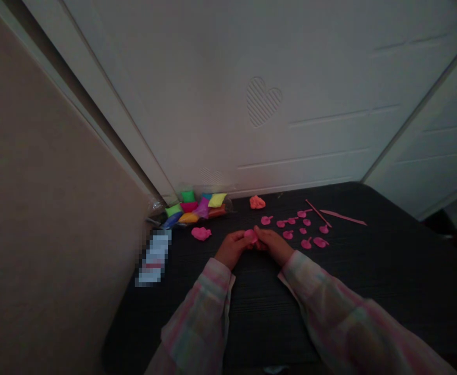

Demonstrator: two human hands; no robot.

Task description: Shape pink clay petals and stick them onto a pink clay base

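Between my fingertips is a small flattened piece of pink modelling clay (251, 236). My left hand (233, 247) pinches it from the left, and my right hand (274, 244) grips its right side; both are closed on it just above the dark table. Right of my hands lie several flat pink clay pieces (321, 242), most with a short stem. A larger pink clay lump (201, 233) rests left of my left hand. Farther back sits an orange clay lump (257, 202).
Packets of coloured clay (189, 217) lie in clear plastic at the back left of the black table (259, 312). A blurred-out pale item (155, 259) is at the left edge. Two pink modelling tools, a thin stick (318, 213) and a flat blade (344, 217), lie back right. A white panel (310, 140) stands behind.
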